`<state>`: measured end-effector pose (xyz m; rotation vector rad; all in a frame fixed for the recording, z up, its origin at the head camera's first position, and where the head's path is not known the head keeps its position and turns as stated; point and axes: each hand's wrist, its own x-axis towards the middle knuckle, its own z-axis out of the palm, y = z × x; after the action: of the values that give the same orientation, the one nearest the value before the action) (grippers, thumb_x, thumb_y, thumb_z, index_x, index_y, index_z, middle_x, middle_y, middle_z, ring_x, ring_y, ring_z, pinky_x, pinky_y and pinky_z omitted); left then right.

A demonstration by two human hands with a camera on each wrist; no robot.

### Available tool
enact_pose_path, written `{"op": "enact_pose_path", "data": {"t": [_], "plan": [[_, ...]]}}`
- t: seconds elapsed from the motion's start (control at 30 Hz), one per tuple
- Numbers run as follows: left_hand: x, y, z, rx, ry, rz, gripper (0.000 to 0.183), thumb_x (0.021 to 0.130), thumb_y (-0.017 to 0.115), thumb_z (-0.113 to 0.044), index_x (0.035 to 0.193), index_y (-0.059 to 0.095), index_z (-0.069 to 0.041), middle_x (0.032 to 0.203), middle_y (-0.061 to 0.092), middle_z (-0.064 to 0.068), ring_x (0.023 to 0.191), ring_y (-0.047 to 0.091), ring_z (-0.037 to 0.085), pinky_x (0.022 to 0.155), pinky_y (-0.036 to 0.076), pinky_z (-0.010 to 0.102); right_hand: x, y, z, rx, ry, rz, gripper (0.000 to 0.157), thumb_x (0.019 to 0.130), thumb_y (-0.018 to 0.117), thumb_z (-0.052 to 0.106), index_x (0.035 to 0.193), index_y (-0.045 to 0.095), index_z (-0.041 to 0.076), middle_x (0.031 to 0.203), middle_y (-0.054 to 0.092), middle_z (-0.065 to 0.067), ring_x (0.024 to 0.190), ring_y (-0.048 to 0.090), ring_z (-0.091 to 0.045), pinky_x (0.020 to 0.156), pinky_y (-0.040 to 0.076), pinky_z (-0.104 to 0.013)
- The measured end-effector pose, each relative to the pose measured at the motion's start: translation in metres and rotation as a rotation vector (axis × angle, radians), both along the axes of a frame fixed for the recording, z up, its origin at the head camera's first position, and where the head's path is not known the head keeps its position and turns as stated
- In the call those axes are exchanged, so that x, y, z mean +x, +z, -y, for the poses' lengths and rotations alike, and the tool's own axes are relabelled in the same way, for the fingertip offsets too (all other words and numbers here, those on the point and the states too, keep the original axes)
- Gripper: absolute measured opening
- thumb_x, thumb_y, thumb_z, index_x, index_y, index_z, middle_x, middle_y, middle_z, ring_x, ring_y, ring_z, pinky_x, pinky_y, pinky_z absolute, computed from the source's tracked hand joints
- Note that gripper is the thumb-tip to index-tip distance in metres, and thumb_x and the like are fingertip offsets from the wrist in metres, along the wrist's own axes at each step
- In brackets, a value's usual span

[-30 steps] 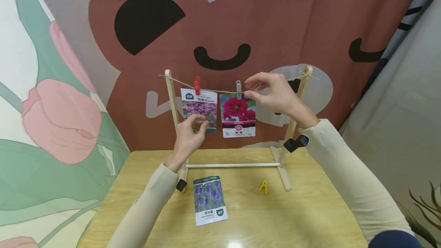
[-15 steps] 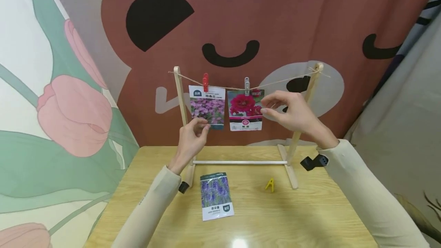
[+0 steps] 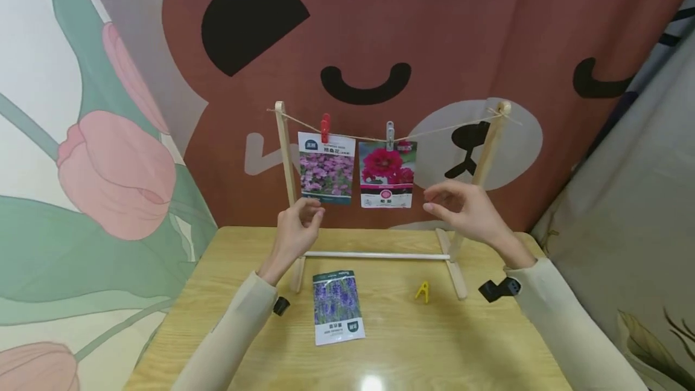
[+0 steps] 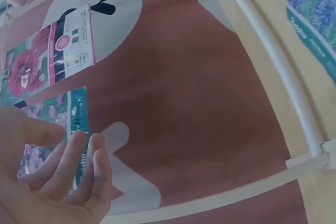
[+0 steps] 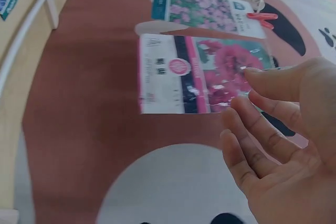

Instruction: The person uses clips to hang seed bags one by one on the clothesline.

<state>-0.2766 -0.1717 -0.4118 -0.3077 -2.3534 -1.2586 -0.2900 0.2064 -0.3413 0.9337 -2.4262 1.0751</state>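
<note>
Two flower seed packets hang from a string. The left packet with pale purple flowers (image 3: 326,174) is held by a red clothespin (image 3: 325,128), and the one with deep pink flowers (image 3: 387,168) by a grey clothespin (image 3: 390,136). My left hand (image 3: 295,231), fingers loosely bent, is near the lower edge of the purple-flower packet and holds nothing. To the right of the pink-flower packet my right hand (image 3: 471,213) hovers, also holding nothing. On the table lie a lavender-flower seed packet (image 3: 336,303) and a yellow clothespin (image 3: 422,291).
The string (image 3: 440,130) is tied between two wooden posts, the left post (image 3: 286,149) and the right post (image 3: 490,143). A white rod (image 3: 374,255) joins their feet on the wooden table (image 3: 402,343). A printed curtain (image 3: 456,23) hangs behind.
My right hand has come away from the grey clothespin and moved down, right of the pink-flower packet. My left hand has lowered slightly. The head view has shifted a little.
</note>
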Motion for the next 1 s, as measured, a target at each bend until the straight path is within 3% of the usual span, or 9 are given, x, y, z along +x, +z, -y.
{"op": "enact_pose_path", "data": {"t": [0.27,0.63,1.0], "plan": [[0.001,-0.015,0.005,-0.005,-0.017,0.055,0.02,0.105,0.069,-0.015,0.122,0.072,-0.006,0.111,0.081,0.013,0.096,0.078,0.026,0.081,0.065,0.042,0.002,-0.034,-0.003,-0.032,0.0,0.022,0.019,0.097,0.079,0.007,0.116,0.079,0.009,0.107,0.079,-0.007,0.089,0.073,-0.015,0.078,0.06,-0.023],[0.009,-0.044,0.004,0.016,-0.059,0.133,0.019,0.104,0.069,-0.013,0.123,0.071,-0.009,0.114,0.078,0.007,0.098,0.076,0.026,0.084,0.064,0.037,0.007,-0.07,-0.004,-0.029,-0.02,0.127,0.017,0.098,0.078,0.007,0.115,0.079,0.011,0.108,0.078,-0.007,0.092,0.073,-0.019,0.081,0.06,-0.028],[0.012,-0.065,-0.005,-0.037,-0.096,0.105,0.018,0.102,0.071,-0.009,0.121,0.072,-0.009,0.113,0.074,0.009,0.094,0.075,0.024,0.078,0.062,0.032,0.01,-0.102,-0.004,-0.031,-0.015,0.194,0.016,0.099,0.076,0.006,0.114,0.079,0.009,0.11,0.078,-0.008,0.095,0.075,-0.024,0.081,0.062,-0.031]]}}
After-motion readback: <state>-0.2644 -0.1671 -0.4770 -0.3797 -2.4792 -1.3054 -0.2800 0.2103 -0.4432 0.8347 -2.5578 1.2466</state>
